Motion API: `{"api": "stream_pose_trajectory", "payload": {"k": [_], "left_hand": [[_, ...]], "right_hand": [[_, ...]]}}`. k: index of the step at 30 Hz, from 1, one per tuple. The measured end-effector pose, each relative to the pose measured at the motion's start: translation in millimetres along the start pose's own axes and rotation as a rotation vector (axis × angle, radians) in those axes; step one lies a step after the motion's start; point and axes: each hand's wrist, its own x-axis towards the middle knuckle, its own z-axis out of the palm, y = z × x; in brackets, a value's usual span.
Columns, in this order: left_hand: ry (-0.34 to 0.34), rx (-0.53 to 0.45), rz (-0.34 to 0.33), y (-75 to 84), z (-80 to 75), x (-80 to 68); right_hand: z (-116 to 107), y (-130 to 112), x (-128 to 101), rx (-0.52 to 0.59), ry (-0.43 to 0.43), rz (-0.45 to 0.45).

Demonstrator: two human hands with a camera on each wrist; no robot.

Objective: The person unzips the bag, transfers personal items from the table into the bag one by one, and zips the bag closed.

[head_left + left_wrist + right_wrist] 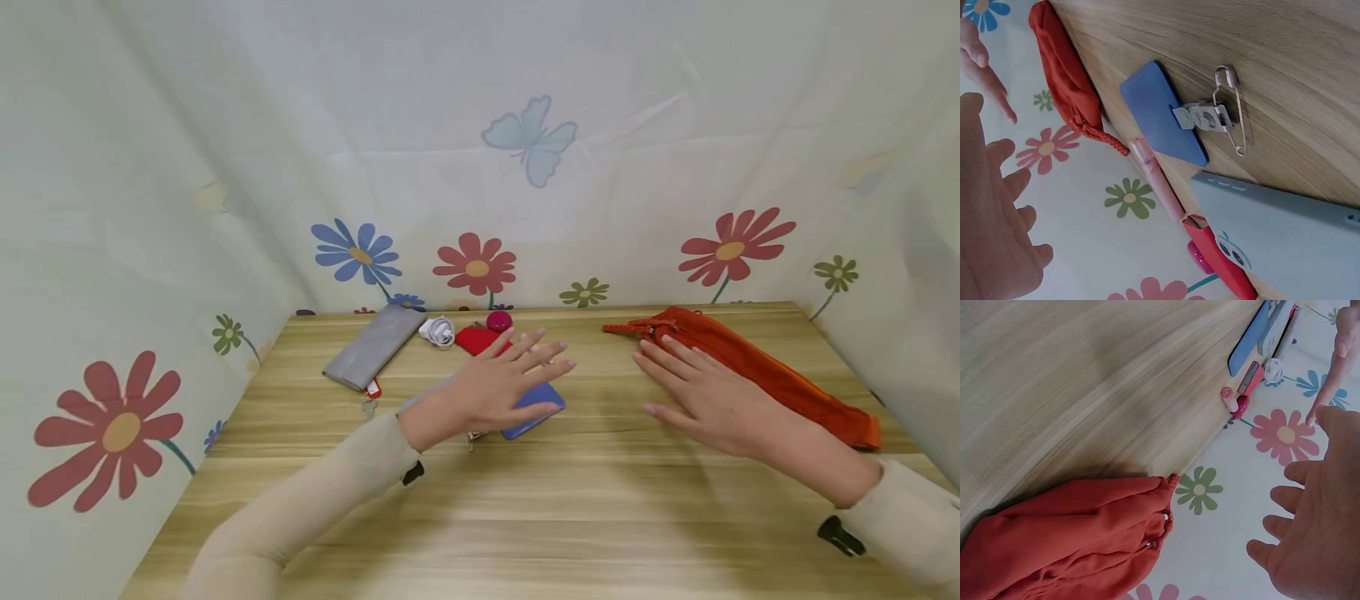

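Left hand [487, 392] fingers [540, 354] flat over blue card [534, 410].

flat blue card [534, 410] and crumpled orange drawstring bag [757, 367], well apart on table

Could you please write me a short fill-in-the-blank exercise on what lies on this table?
1. The pouch near the right hand is ____ in colour.
2. The left hand hovers over a ____ card.
3. A ____ pin lies beside the card.
4. Both hands hold ____.

Missing words: orange; blue; safety; nothing
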Motion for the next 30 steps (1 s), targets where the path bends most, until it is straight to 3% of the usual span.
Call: {"api": "stream_pose_trajectory", "payload": {"k": [20,30], "left_hand": [[-0.011,0.034,0.057,17.1,6.4,32.4],[-0.007,0.049,0.097,24.8,11.3,50.9]], "right_hand": [[0.7,20.7,-17.8,0.036,0.002,0.055],[0.5,27.0,-20.0,0.001,-0.008,0.08]]}}
